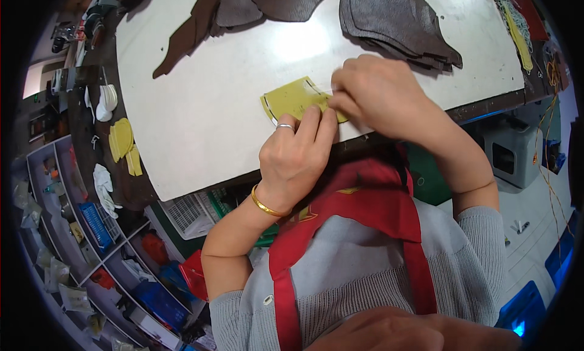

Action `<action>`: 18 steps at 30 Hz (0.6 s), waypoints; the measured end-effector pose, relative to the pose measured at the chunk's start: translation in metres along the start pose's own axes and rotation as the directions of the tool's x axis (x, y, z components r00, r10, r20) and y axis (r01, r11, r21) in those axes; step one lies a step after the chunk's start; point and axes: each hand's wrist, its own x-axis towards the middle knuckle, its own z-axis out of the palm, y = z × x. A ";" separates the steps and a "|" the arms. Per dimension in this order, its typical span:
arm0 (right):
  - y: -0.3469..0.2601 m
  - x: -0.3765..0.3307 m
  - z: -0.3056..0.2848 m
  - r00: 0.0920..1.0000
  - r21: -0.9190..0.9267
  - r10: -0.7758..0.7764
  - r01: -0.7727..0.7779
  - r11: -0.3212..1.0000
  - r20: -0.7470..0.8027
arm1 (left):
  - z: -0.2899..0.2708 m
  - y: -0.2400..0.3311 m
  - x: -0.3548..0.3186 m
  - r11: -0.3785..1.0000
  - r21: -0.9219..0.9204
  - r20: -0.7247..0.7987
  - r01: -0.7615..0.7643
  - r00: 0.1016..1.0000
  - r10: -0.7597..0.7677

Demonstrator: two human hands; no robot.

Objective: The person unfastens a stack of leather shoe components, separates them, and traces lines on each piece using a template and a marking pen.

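A yellow pattern piece [298,95] with dark line marks along its edges lies on the white board [201,119], close to its front edge. My left hand [297,150], with a ring and a gold-coloured bangle, rests its extended fingers on the lower part of the piece and presses it to the board. Over the piece's right end, my right hand [377,95] is closed in a pinch. Whatever sits between those fingers is hidden and slightly blurred. A thin whitish patch shows on the piece beside the right fingertips.
Stacked dark brown leather pieces [392,22] lie at the back right, with more brown leather [234,7] at the back left. Yellow pieces [121,138] and a white glove [104,189] lie left of the board. Shelves [91,253] stand lower left; orange cords [550,101] hang at right.
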 end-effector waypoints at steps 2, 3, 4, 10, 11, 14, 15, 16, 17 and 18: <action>0.006 -0.006 0.003 0.986 0.059 -0.160 0.163 0.985 -0.048 | 0.002 -0.005 0.003 0.999 -0.030 -0.024 -0.041 0.999 0.040; 0.011 -0.009 0.006 0.969 0.105 -0.192 0.209 0.972 -0.157 | 0.003 -0.007 0.006 0.994 -0.074 -0.035 -0.076 0.997 0.073; 0.017 -0.012 0.001 0.966 0.096 -0.204 0.221 0.971 -0.162 | 0.004 -0.011 0.012 0.995 -0.064 -0.046 -0.071 0.997 0.068; 0.067 -0.020 -0.056 0.862 0.387 0.406 -0.278 0.879 -0.305 | 0.051 -0.065 0.086 0.995 -0.096 -0.190 -0.017 0.982 -0.002; 0.080 -0.019 -0.054 0.837 0.330 0.387 -0.267 0.906 -0.386 | 0.054 -0.069 0.090 0.994 -0.102 -0.101 0.048 0.993 -0.058; 0.091 -0.032 -0.046 0.725 0.369 0.335 -0.120 0.922 -0.602 | 0.041 -0.073 0.071 0.984 -0.116 0.044 0.131 0.991 -0.127; 0.085 -0.036 -0.047 0.707 0.439 0.383 -0.113 0.891 -0.595 | 0.031 -0.069 0.054 0.981 -0.133 0.096 0.139 0.987 -0.127; 0.076 -0.041 -0.047 0.708 0.448 0.392 -0.120 0.886 -0.587 | 0.019 -0.065 0.035 0.979 -0.165 0.080 0.119 0.991 -0.107; 0.066 -0.044 -0.042 0.764 0.509 0.356 -0.043 0.860 -0.537 | 0.012 -0.061 0.016 0.975 -0.197 0.066 0.100 0.994 -0.089; 0.053 -0.044 -0.036 0.820 0.577 0.303 0.041 0.816 -0.485 | 0.003 -0.055 -0.001 0.976 -0.187 0.087 0.114 0.991 -0.099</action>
